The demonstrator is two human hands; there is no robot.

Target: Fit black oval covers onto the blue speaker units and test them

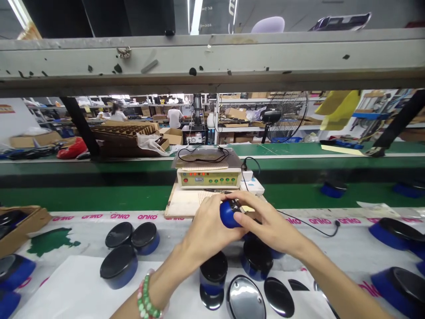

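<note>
Work seems partway: left hand (209,221) and right hand (269,223) grip one blue case (227,216); black-topped cases (118,266) look put together, loose plates (279,297) don't.

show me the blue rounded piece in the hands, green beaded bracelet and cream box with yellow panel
Blue rounded piece (228,215): head view, exposed curved side
Green beaded bracelet (145,296): head view, its beads
Cream box (209,178): head view, yellow front panel

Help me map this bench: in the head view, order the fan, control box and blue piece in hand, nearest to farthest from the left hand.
1. Blue piece, held against the left hand.
2. Control box, straight ahead, beyond the hand.
3. Fan, far background, right.
</note>
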